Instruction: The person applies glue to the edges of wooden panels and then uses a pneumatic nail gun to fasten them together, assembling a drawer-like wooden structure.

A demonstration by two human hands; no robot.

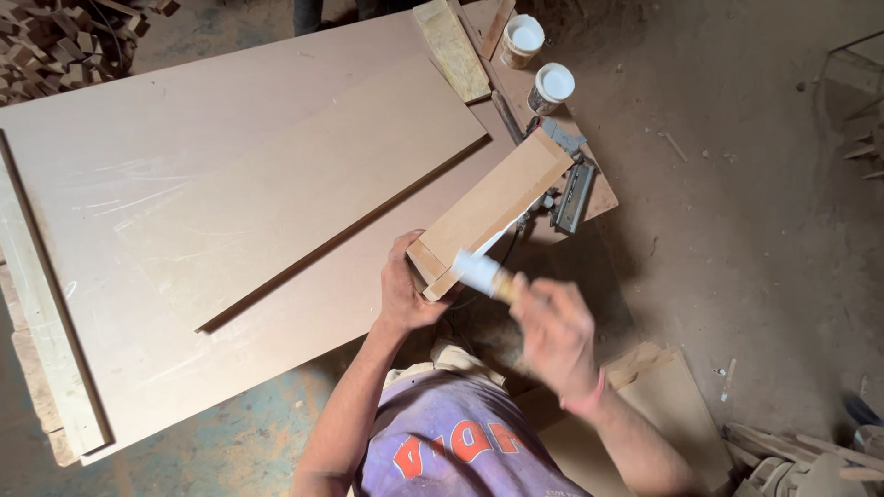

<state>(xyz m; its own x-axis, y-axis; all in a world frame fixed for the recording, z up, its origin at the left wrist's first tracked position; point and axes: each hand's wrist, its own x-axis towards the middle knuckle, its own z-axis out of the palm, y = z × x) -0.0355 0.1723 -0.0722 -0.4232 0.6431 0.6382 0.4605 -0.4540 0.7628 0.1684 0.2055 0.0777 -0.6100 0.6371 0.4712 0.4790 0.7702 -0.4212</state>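
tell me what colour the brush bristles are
White, likely coated in glue, on the brush in the right hand; head view.

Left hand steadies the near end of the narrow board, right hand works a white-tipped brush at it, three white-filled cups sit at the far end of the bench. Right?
Not quite: the head view shows two white-filled cups, not three. The rest holds: the left hand steadies the near end of the narrow board, and the right hand holds a white-tipped brush at it.

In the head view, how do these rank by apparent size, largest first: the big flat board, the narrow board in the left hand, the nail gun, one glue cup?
1. Big flat board
2. Narrow board
3. Nail gun, partly hidden by the narrow board, so unsure
4. Glue cup
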